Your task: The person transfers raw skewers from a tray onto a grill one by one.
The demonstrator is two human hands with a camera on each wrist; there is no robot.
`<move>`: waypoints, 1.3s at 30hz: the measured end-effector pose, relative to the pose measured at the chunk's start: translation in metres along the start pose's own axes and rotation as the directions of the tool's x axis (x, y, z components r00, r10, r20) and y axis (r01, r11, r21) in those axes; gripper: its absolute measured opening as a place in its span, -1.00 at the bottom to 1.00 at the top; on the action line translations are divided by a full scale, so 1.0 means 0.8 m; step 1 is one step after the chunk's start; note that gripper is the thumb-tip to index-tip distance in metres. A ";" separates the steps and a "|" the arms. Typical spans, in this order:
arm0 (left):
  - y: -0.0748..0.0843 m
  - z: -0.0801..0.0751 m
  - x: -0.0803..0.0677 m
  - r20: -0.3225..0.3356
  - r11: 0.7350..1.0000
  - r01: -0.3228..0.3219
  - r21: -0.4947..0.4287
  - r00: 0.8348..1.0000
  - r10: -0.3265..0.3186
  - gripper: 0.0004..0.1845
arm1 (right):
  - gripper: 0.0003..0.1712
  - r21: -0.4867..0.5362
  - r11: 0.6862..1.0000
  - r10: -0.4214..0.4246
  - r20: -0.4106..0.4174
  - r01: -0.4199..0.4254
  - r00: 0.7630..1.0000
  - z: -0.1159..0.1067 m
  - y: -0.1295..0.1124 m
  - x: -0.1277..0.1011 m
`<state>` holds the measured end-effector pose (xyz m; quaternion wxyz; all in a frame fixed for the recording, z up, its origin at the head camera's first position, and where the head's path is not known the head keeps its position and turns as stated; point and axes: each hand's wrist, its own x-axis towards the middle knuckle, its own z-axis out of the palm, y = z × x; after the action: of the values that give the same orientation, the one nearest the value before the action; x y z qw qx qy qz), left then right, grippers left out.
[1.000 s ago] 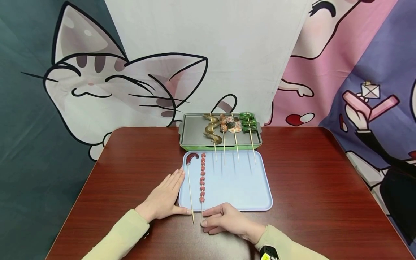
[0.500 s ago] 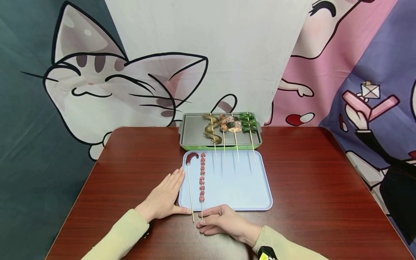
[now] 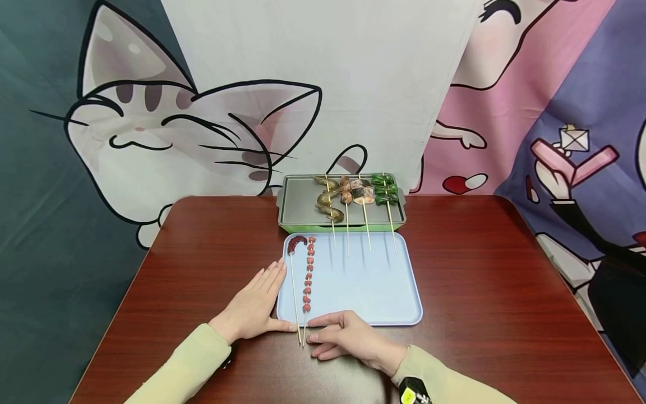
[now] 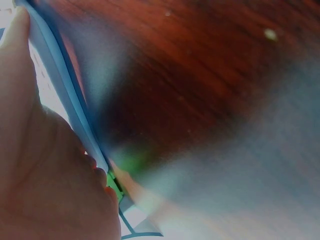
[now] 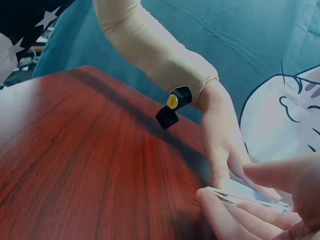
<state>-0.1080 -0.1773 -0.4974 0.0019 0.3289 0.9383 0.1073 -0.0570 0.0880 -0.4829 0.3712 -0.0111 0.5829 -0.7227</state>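
Note:
In the head view my left hand (image 3: 256,306) lies with straight fingers along the left edge of the light blue tray (image 3: 363,292), its thumb at the tray's near corner. A skewer with a curled dark red piece like a tentacle (image 3: 296,243) lies on the tray by that edge. Just right of it is a skewer of small red pieces (image 3: 307,283), slightly slanted, the two stick ends nearly meeting past the near rim. My right hand (image 3: 348,339) is beside those ends, fingers loosely bent. Its thumb and fingers stand apart in the right wrist view.
Behind the tray stands a grey-topped green grill (image 3: 298,207). Several loaded skewers lie on it, including shrimp-like pieces (image 3: 330,214) and green pieces (image 3: 386,191); their sticks reach out over the tray. The brown table (image 3: 479,280) extends to both sides.
The skewer of red pieces has shifted left, its stick end now close to the other skewer's. My right hand has moved slightly left and its grip has loosened. My left hand stays put.

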 end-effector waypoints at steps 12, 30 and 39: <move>0.002 -0.004 0.001 0.028 1.000 0.017 -0.005 0.999 -0.017 0.33 | -0.41 0.111 0.994 -0.009 0.011 0.007 1.000 0.013 0.009 0.012; 0.006 -0.011 0.002 0.068 1.000 0.028 0.004 0.997 -0.028 0.32 | -0.51 0.123 0.990 -0.062 -0.060 0.069 0.996 0.019 0.011 0.012; 0.005 -0.010 0.002 0.059 1.000 0.018 0.012 0.998 -0.019 0.32 | -0.58 0.074 0.990 -0.118 -0.070 0.123 0.991 0.012 0.005 0.008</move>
<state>-0.1072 -0.1748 -0.4884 0.0287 0.3231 0.9414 0.0923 -0.0550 0.0765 -0.4857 0.3077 -0.0081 0.5643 -0.7660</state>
